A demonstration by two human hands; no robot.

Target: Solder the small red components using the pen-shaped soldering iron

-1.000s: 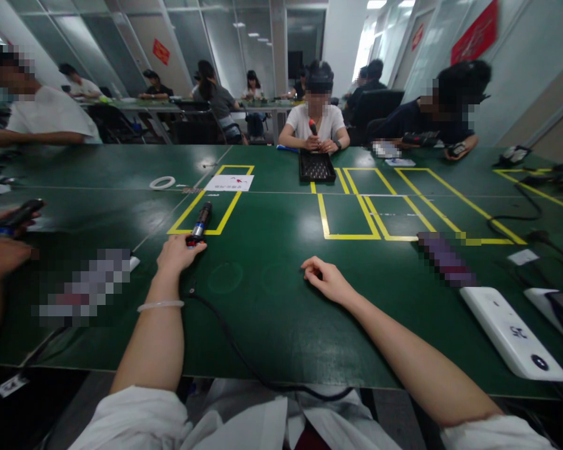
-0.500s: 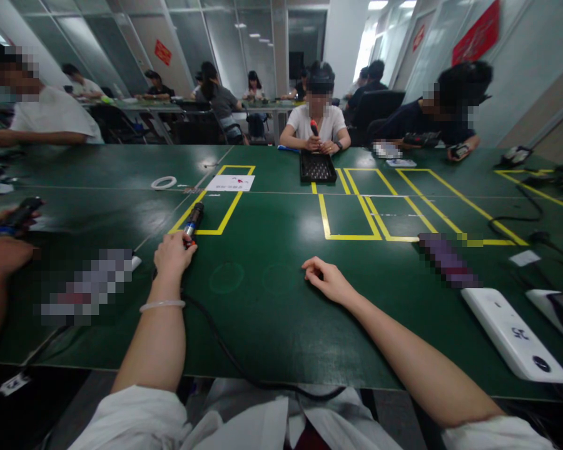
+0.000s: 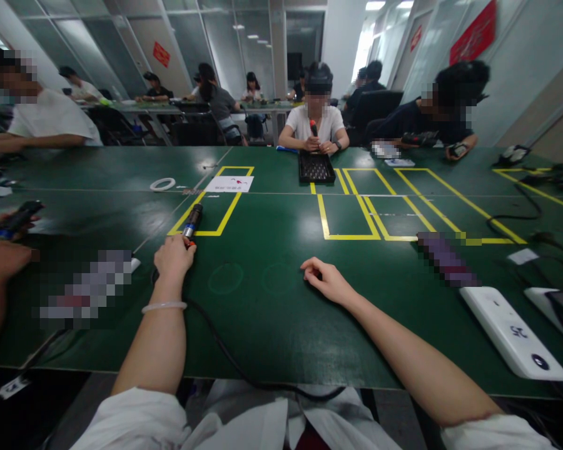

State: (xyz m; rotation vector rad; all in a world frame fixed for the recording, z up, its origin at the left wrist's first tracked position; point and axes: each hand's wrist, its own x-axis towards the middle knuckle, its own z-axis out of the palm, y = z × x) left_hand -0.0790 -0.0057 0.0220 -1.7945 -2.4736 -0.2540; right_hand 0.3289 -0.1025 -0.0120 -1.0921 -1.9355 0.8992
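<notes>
A black cable [image 3: 214, 327] curved over the near side of the desk [image 3: 291, 337] below our left grip [image 3: 174, 256], slack enough, we judged, to leave it room. Right of our right grip [image 3: 328, 281] lay a white power bank [image 3: 513, 334]. That grip rested on the desk, fingers loosely curled with a narrow gap at the thumb, and we saw nothing in it; probably it was idle. Our left grip was closed around the near part of a dark cylindrical tool [image 3: 193, 219], whose front poked out beyond the fingers, likely so that this end pointed away from us. Just ahead of that grip, the tool overlapped yellow tape [image 3: 229, 212], presumably marking out a place, with a white sheet [image 3: 229, 183] farther on.
</notes>
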